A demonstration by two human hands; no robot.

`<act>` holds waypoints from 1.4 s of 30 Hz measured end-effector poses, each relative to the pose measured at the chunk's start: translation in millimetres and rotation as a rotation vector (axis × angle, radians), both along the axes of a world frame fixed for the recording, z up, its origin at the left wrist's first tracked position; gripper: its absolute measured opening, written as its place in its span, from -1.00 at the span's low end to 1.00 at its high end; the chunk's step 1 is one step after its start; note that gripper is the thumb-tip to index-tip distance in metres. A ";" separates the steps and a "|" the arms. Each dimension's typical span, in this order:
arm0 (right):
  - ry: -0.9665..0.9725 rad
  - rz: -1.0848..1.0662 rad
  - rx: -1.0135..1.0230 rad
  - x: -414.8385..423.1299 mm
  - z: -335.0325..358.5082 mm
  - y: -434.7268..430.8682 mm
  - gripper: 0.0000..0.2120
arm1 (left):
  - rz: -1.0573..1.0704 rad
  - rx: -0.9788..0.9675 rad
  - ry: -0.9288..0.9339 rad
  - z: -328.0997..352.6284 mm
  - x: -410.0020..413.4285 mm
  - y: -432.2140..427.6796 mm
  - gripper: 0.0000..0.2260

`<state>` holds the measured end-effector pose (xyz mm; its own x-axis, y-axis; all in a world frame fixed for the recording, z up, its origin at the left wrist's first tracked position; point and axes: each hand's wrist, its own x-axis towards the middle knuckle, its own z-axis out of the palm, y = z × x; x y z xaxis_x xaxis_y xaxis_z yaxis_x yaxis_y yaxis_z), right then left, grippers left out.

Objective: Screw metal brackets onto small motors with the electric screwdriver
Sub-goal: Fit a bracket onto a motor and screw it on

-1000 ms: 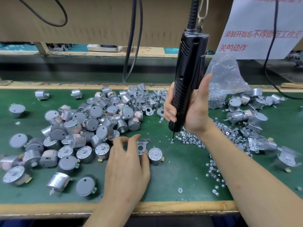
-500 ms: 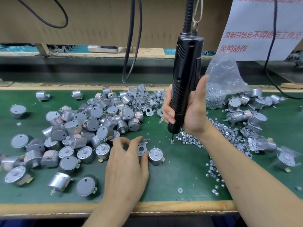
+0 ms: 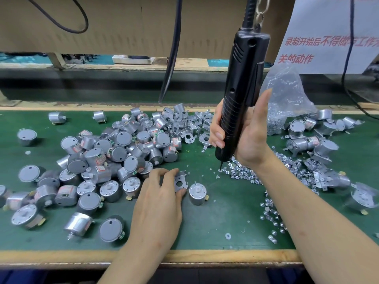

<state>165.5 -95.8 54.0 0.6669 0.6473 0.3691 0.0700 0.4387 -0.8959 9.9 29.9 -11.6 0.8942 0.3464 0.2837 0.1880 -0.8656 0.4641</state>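
On the green bench mat (image 3: 215,222), near its front wooden edge, the left hand (image 3: 158,201) pinches a small metal bracket (image 3: 180,181) between thumb and curled fingertips, holding it tilted up off the surface with its round hole facing the camera. Just to the right of that bracket a single motor (image 3: 197,193) stands upright, shaft end up, close to the thumb but apart from the bracket. The right hand (image 3: 248,140) grips the black electric screwdriver (image 3: 240,95) around its ribbed lower body, fingers wrapped round the front and the thumb lying straight up its side. The tool hangs nearly upright from a chain (image 3: 260,9), and its bit (image 3: 221,166) points down at the edge of a scatter of loose screws (image 3: 246,175). A big heap of motors (image 3: 114,152) covers the left of the mat, with loose brackets (image 3: 190,126) piled behind it. A clear plastic bag (image 3: 287,95) and motors with brackets fitted (image 3: 307,142) lie to the right.
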 end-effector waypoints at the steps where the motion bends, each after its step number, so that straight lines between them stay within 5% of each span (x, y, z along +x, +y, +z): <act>1: -0.001 -0.005 -0.004 -0.2 0.1 0.0 -0.28 | 0.008 -0.005 -0.004 -0.2 0.1 -0.3 -0.62; 11: 0.024 -0.014 -0.004 -3.9 3.3 1.4 -0.28 | -0.192 -0.113 -0.236 8.0 -8.7 -4.3 -0.59; 42: 0.008 0.138 0.119 -52.1 9.4 13.9 -0.32 | -0.305 -0.221 -0.133 1.2 -4.9 0.9 -0.65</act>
